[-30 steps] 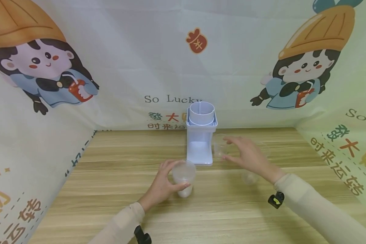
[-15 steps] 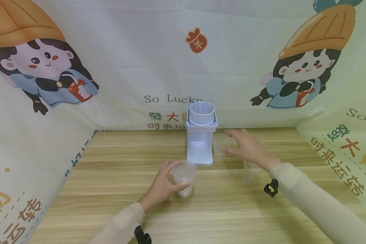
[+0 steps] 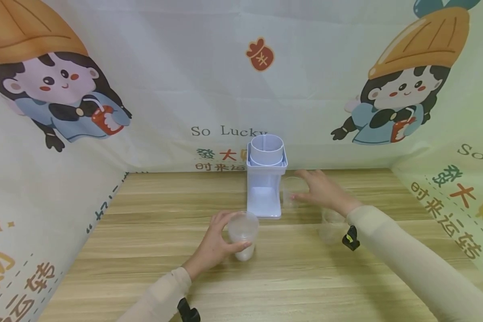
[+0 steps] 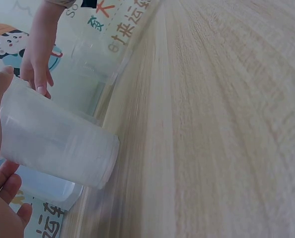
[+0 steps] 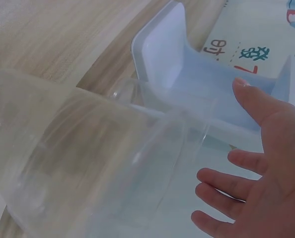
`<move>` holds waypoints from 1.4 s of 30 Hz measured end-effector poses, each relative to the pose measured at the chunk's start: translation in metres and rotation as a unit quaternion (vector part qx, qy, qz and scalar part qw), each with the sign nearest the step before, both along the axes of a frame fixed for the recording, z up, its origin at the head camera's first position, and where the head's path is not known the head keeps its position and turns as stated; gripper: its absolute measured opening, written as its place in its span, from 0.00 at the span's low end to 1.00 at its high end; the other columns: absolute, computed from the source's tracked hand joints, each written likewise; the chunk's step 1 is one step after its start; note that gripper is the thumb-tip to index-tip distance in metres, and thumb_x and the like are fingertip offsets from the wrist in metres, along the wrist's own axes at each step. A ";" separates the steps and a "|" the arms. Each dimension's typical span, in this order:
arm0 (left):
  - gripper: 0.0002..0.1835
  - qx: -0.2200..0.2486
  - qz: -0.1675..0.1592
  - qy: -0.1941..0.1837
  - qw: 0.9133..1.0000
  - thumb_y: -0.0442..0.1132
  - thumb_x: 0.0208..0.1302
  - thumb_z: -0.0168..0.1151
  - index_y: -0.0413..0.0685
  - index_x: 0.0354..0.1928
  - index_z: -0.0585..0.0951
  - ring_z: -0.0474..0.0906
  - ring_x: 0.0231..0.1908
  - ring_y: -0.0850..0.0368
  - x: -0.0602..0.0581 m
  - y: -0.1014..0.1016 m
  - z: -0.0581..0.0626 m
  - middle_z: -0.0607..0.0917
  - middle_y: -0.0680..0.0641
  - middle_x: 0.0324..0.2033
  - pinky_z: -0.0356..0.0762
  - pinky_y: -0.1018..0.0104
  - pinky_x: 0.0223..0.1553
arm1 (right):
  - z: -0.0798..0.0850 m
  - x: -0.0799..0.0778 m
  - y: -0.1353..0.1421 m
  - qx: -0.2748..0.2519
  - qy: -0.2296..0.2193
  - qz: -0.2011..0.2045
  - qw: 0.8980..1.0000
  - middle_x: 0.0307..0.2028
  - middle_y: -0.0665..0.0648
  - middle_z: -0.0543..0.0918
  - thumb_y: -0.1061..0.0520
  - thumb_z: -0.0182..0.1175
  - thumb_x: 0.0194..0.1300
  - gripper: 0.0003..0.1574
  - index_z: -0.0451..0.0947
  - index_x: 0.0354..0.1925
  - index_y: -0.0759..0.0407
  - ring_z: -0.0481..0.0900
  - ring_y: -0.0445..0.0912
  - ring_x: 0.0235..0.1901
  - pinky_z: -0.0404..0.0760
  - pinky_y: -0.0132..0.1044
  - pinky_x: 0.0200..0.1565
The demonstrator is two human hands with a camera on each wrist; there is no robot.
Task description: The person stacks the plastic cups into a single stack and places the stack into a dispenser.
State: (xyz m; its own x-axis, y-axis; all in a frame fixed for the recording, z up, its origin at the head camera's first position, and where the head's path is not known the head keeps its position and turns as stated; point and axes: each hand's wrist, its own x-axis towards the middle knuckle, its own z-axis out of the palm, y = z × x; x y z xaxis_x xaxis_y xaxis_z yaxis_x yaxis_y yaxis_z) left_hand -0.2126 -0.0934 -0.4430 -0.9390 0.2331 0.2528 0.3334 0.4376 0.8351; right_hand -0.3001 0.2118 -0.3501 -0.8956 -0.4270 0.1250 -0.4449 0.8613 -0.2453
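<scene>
A translucent plastic cup (image 3: 243, 232) stands upright on the table, held near its rim between the thumb and fingers of my left hand (image 3: 212, 241). The left wrist view shows the same cup (image 4: 58, 136) from the side, its base close to the wood. My right hand (image 3: 325, 191) hovers behind and beside a clear plastic cup (image 3: 291, 193), thumb and fingers spread apart. Its fingers look apart from the cups in the right wrist view. A second clear cup (image 3: 331, 226) stands below my right wrist; it looms large in the right wrist view.
A pale lavender stand (image 3: 264, 201) with a round tube (image 3: 267, 150) on top sits at the back of the table, just left of the clear cup. Printed cloth (image 3: 165, 89) hangs behind and at both sides of the wooden table (image 3: 153, 259).
My right hand has moved a little farther back and left, showing more of the clear cup below its wrist. My left hand and its cup stay put.
</scene>
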 end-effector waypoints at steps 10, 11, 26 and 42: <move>0.37 -0.001 0.000 -0.002 1.000 0.47 0.45 0.81 0.61 0.61 0.77 0.64 0.63 0.51 0.001 0.000 0.001 0.75 0.51 0.60 0.66 0.40 0.64 | -0.008 -0.010 0.001 -0.001 -0.007 -0.011 1.000 0.65 0.71 0.73 0.41 0.64 0.64 0.46 0.63 0.70 0.65 0.69 0.71 0.64 0.67 0.63 0.66; 0.37 -0.001 0.000 -0.003 1.000 0.47 0.45 0.80 0.61 0.61 0.77 0.64 0.63 0.51 0.001 0.000 0.001 0.75 0.51 0.60 0.66 0.40 0.64 | -0.009 -0.011 0.001 0.000 -0.006 -0.011 1.000 0.65 0.71 0.73 0.41 0.64 0.64 0.46 0.63 0.69 0.65 0.69 0.71 0.64 0.67 0.63 0.66; 0.37 0.000 -0.003 -0.004 1.000 0.47 0.46 0.80 0.61 0.61 0.77 0.64 0.64 0.51 0.002 0.000 0.003 0.75 0.51 0.60 0.66 0.39 0.64 | -0.015 -0.013 -0.004 0.010 -0.004 -0.023 1.000 0.65 0.70 0.74 0.40 0.63 0.64 0.46 0.62 0.70 0.63 0.70 0.69 0.64 0.67 0.64 0.66; 0.36 0.002 -0.004 -0.007 1.000 0.48 0.46 0.80 0.64 0.61 0.77 0.64 0.63 0.52 0.002 0.000 0.002 0.74 0.52 0.60 0.66 0.39 0.64 | -0.019 -0.016 -0.003 0.009 0.014 -0.031 0.999 0.63 0.68 0.76 0.41 0.63 0.65 0.43 0.64 0.69 0.61 0.73 0.68 0.62 0.70 0.63 0.63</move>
State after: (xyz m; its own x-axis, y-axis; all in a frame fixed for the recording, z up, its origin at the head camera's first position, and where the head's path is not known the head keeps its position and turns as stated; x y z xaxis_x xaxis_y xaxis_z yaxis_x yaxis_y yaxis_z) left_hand -0.2108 -0.0935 -0.4411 -0.9406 0.2395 0.2408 0.3254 0.4323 0.8410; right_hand -0.3161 0.2088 -0.3692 -0.9168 -0.3727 0.1433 -0.3966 0.8917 -0.2180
